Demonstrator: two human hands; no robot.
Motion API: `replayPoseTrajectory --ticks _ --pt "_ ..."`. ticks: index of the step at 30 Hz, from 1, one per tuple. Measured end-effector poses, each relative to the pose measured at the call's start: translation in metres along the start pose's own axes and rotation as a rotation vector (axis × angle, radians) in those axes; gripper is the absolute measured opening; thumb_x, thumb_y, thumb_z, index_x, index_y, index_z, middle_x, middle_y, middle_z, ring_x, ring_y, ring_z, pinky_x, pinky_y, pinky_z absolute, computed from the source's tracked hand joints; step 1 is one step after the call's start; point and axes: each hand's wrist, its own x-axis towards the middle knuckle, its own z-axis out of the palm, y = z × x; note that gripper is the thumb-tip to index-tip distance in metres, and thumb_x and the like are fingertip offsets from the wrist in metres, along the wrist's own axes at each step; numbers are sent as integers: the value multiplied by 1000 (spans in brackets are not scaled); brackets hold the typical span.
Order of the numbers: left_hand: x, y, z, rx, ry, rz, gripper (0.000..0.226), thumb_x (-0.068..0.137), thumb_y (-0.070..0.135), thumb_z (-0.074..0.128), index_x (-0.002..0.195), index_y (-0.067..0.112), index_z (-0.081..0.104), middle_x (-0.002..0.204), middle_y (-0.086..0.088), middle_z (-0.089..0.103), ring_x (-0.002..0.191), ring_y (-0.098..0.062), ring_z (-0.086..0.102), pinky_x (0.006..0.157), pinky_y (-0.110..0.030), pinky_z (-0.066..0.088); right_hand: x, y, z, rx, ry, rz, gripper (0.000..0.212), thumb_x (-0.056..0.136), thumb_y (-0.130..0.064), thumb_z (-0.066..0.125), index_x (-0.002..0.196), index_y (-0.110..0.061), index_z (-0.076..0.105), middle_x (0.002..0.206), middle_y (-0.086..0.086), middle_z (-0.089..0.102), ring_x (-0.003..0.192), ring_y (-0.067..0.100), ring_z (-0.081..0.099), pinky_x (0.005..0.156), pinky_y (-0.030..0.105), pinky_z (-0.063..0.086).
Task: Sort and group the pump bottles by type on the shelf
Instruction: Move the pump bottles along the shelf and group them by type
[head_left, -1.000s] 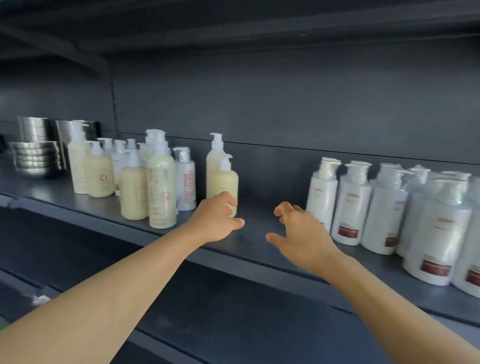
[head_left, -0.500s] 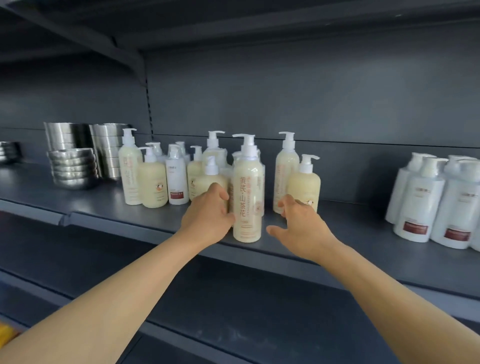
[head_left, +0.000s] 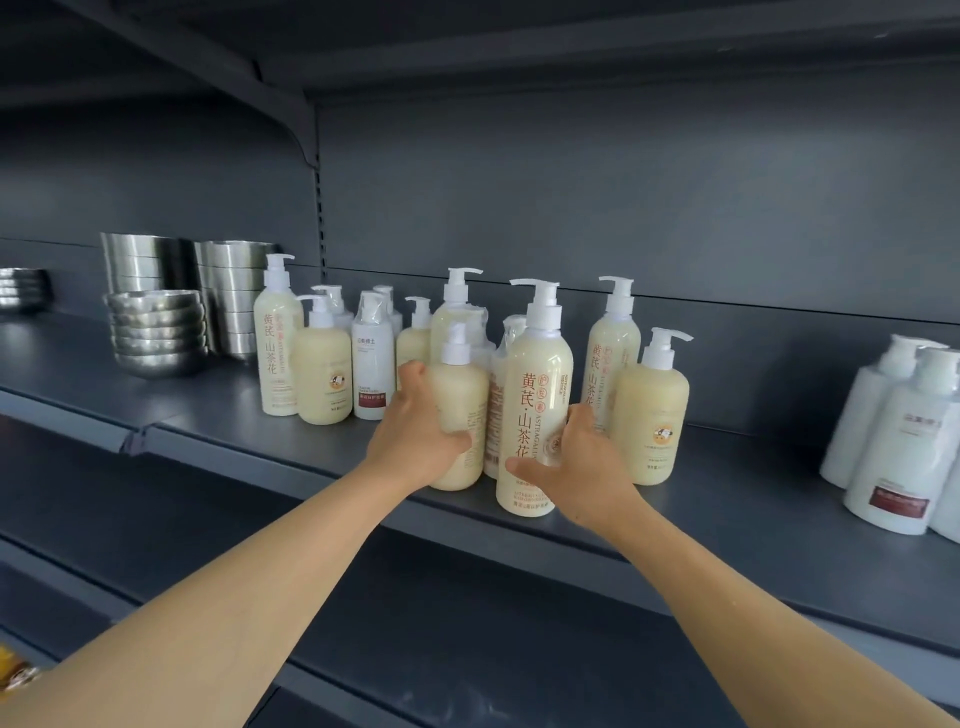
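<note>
Both hands have closed in since a moment ago: the left hand (head_left: 415, 436) now wraps a squat cream bottle (head_left: 457, 426), the right hand (head_left: 576, 462) seemingly clasps the tall cream bottle (head_left: 535, 400) beside it. Mixed types crowd behind both grips; white bottles (head_left: 893, 441) stand grouped far right, so sorting is barely begun.

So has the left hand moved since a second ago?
Yes. The left hand went leftward along the shelf, from the short cream bottle at the cluster's right end to another short cream bottle farther left.
</note>
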Motion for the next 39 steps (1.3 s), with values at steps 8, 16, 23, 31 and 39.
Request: replayPoseTrajectory --ticks 8,16,23,31,39 --pt "14 -1 5 9 11 -48 79 79 22 73 136 21 17 124 -5 51 111 -26 52 90 -46 48 13 22 -11 60 54 53 52 83 -21 69 118 -7 32 122 6 55 110 23 56 79 28 45" --pt "26 -16 -7 54 74 -142 78 79 19 73 134 21 17 122 -7 51 109 -29 54 87 -50 50 33 35 -15 81 123 150 49 86 -15 65 121 -6 33 127 11 52 118 31 53 87 39 47" --pt "36 -29 -12 35 118 -154 78 82 14 68 138 20 15 125 -9 51 110 -31 52 86 -46 49 36 36 -7 52 179 140 43 86 -16 64 116 -7 34 123 13 53 107 32 57 78 47 55" --pt "37 -28 -5 75 212 -119 95 81 13 70 148 21 2 143 -12 33 126 -33 42 96 -46 41 8 10 -20 -188 269 -116 49 85 -22 64 122 -6 35 122 6 39 103 27 50 77 30 42" --pt "32 9 3 472 559 321 84 69 17 77 139 6 33 146 -21 25 131 -39 29 107 -41 29 26 -15 5 -99 89 -198 66 85 -19 64 136 -8 23 131 11 44 112 28 51 85 29 41"
